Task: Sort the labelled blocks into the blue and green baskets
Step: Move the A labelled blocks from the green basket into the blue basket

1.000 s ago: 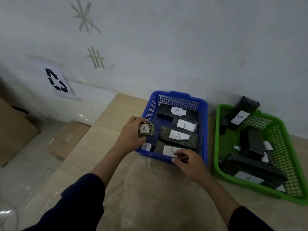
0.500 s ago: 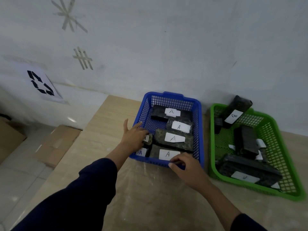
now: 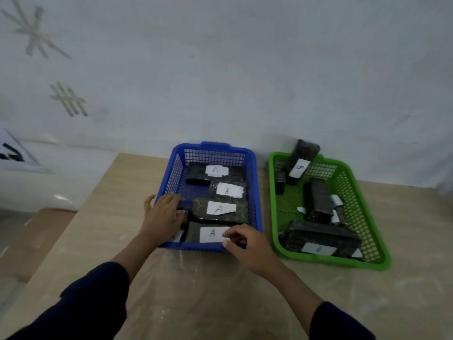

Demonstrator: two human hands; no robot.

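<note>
Head-camera view: we look down on a pale wood-grain table (image 3: 103, 231) set against a grey-white wall (image 3: 245, 69) that carries strips of tape in a star and a hash pattern. Two slotted plastic baskets sit side by side at the table's far edge, near each other but apart.

On our left stands the blue rectangular basket (image 3: 255, 192), holding four dark, plastic-wrapped blocks in a rough column, each with a white paper label marked "A". The farthest block (image 3: 196, 174) lies along the back wall; the nearest block (image 3: 193, 231) lies against the front wall. On our right, the green rectangular basket (image 3: 367, 217) holds more dark wrapped blocks. One tall block (image 3: 300, 158) with a white "B" label leans on the back rim, and a long block (image 3: 321, 236) lies across the front. The writing on that block's label is too blurred for us to read.

Our left hand (image 3: 163, 219), in a dark navy sleeve (image 3: 85, 303), reaches over the blue basket's left wall, fingers spread and lying flat over a small dark block (image 3: 182, 212) at the left side; we cannot tell whether the hand grips it. Our right hand (image 3: 247, 244) rests at the basket's front wall, thumb and fingertips pinched loosely at the right edge of the nearest block's label (image 3: 212, 234), with nothing lifted.
</note>
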